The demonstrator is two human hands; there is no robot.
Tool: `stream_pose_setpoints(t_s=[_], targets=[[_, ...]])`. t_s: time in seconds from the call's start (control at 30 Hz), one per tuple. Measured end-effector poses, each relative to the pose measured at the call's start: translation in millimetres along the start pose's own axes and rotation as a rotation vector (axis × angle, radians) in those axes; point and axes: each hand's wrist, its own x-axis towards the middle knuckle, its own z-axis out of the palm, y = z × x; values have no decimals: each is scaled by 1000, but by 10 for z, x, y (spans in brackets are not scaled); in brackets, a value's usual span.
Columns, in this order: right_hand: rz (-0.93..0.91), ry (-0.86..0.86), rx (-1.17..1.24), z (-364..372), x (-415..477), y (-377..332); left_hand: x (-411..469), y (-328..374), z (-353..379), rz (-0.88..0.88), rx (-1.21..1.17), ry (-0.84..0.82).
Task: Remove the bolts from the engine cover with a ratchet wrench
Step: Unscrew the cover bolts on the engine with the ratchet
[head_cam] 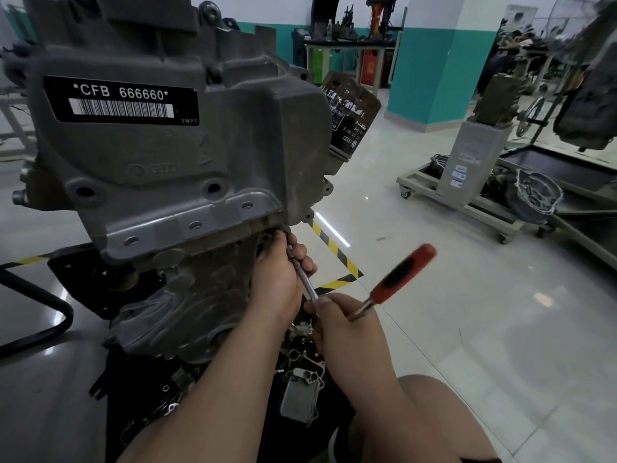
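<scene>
A grey engine cover (187,152) with a black "CFB 666660" label fills the upper left. A ratchet wrench (400,275) with a red and black handle carries a long silver extension bar (305,279) that runs up to the cover's lower right corner, where the bolt is hidden behind fingers. My left hand (280,275) grips the extension just below the cover's edge. My right hand (347,332) holds the wrench at its head, and the handle sticks out up and to the right.
A dark oil filter (350,118) hangs on the engine's right side. Loose metal parts (302,392) lie on the stand below my arms. Yellow and black tape (337,255) marks the glossy floor. A wheeled stand (467,182) with engine parts stands at right.
</scene>
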Motion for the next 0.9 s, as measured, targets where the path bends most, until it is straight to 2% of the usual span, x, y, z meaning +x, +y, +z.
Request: stream_pose_setpoints(t_s=[0.1, 0.13, 0.2, 0.3, 0.4, 0.53, 0.63, 0.73, 0.9], targets=[[-294, 56, -643, -63, -4, -5, 1, 12, -10, -16, -11, 11], [-332, 81, -721, -77, -1, -3, -6, 16, -14, -19, -4, 14], [-347, 90, -693, -79, 29, 18, -18, 27, -21, 1, 5, 24], [-226, 55, -365, -66, 62, 6, -29, 42, -32, 8, 17, 33], [58, -33, 121, -48, 50, -56, -23, 54, -50, -10, 62, 26], [412, -272, 824, -66, 70, -72, -19, 44, -37, -14, 79, 36], [576, -430, 1210, -80, 83, -35, -8, 32, -36, 10, 102, 23], [639, -504, 1370, -33, 60, 15, -7, 23, -48, 28, 163, 29], [654, -496, 1378, 11, 55, 72, -17, 1, -42, 47, 194, 53]])
